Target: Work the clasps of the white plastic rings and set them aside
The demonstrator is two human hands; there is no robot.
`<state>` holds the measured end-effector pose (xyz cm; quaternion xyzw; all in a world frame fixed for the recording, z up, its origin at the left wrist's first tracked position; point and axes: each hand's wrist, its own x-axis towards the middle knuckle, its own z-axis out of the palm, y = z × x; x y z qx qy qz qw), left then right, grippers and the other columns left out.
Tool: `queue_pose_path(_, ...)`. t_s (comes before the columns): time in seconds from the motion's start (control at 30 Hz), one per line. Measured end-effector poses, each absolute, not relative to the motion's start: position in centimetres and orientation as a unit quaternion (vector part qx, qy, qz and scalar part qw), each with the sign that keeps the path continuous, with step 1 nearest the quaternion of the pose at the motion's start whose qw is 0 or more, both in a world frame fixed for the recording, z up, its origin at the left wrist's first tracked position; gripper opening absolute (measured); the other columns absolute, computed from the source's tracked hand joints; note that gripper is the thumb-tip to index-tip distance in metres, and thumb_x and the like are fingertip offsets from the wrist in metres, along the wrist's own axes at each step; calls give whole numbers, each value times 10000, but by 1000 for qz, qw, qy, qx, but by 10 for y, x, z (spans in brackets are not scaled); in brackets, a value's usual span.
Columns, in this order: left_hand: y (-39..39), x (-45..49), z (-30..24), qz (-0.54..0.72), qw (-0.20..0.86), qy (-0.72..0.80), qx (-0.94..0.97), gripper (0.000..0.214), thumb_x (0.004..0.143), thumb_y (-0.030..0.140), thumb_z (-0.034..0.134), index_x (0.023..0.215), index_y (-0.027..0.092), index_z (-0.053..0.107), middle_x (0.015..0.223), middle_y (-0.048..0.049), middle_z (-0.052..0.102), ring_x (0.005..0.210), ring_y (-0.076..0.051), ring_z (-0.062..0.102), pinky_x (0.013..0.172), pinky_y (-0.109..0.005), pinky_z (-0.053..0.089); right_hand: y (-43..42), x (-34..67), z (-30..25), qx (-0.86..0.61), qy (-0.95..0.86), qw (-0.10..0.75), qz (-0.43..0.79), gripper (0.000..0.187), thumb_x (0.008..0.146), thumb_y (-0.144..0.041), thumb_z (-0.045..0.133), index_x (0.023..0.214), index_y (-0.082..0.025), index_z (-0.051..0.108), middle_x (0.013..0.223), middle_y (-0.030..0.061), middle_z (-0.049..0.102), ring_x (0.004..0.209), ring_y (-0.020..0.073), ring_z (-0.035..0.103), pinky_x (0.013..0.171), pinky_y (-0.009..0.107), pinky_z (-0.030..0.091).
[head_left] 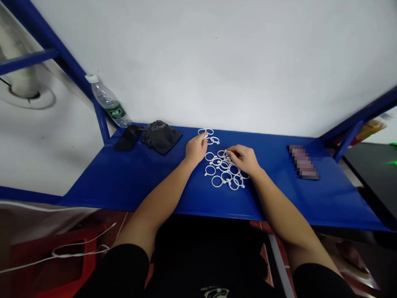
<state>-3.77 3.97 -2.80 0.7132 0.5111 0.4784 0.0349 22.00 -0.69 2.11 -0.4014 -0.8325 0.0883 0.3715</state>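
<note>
A loose pile of white plastic rings with small eyelets, like curtain rings, lies on the blue tabletop in front of me. My right hand reaches over the pile's upper right, thumb and fingertips pinched on one ring at its top edge. Farther back, a smaller group of the same rings lies near the wall. My left hand is beside that group, its fingers closed on a ring there. The fingers partly hide the pieces they grip.
A plastic bottle leans at the back left, near a dark flat object and a black drawstring pouch. A blurred-out phone lies to the right. Blue frame posts flank the blue table; a red stool stands below left.
</note>
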Motion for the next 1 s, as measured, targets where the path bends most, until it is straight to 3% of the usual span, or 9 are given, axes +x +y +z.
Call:
queue_pose_path(0.17, 22, -28, -13, 548, 46, 436, 712, 393, 1115, 230, 531, 1490, 199, 643, 1068, -87, 842, 998, -205, 801, 965, -387, 649, -9, 218, 19, -412, -809, 403, 116, 265, 1058, -429, 651, 1180, -243, 797, 901, 48, 817, 738, 208, 733, 713, 357, 583)
queue_pose_path(0.33, -3, -7, -9, 516, 16, 333, 789, 493, 1074, 229, 594, 1567, 220, 576, 1061, -75, 826, 1001, -208, 788, 960, -413, 645, -12, 215, 20, -413, -786, 441, 132, 369, 1078, -474, 633, 1350, -248, 738, 972, 59, 823, 731, 208, 724, 697, 355, 596)
queue_pose_path(0.47, -11, 0, -10, 491, -4, 276, 826, 442, 1098, 287, 573, 1528, 197, 613, 1098, -92, 820, 970, -219, 784, 900, -412, 644, -14, 214, 21, -386, -803, 443, 104, 318, 1102, -457, 580, 1250, -253, 773, 1034, 78, 835, 818, 218, 752, 763, 363, 623)
queue_pose_path(0.6, -8, -4, -9, 456, 14, 293, 840, 370, 1144, 317, 507, 1454, 216, 681, 1076, -79, 833, 927, -202, 787, 882, -393, 632, -13, 214, 18, -371, -813, 443, 74, 275, 1090, -399, 585, 1208, -252, 786, 972, 62, 836, 761, 201, 742, 722, 342, 616)
queue_pose_path(0.77, -7, -4, -7, 462, 28, 303, 833, 288, 1110, 373, 636, 1348, 245, 736, 980, -41, 848, 852, -186, 794, 850, -362, 611, -14, 213, 14, -391, -801, 446, 83, 270, 1027, -333, 627, 1245, -253, 766, 970, 43, 835, 691, 181, 724, 654, 317, 607)
queue_pose_path(0.93, -11, 0, -3, 506, 28, 298, 809, 216, 1078, 347, 694, 1247, 227, 752, 942, -31, 852, 851, -193, 809, 836, -357, 591, -16, 212, 16, -394, -803, 441, 71, 136, 1008, -305, 641, 1029, -241, 758, 858, 36, 797, 673, 180, 711, 639, 308, 579)
queue_pose_path(1.0, -11, 0, -2, 508, 34, 315, 801, 179, 1062, 340, 715, 1190, 228, 772, 920, -30, 850, 825, -191, 806, 845, -361, 586, -17, 212, 18, -376, -816, 434, 73, 159, 1037, -299, 610, 1054, -239, 756, 889, 45, 805, 693, 184, 716, 655, 314, 578)
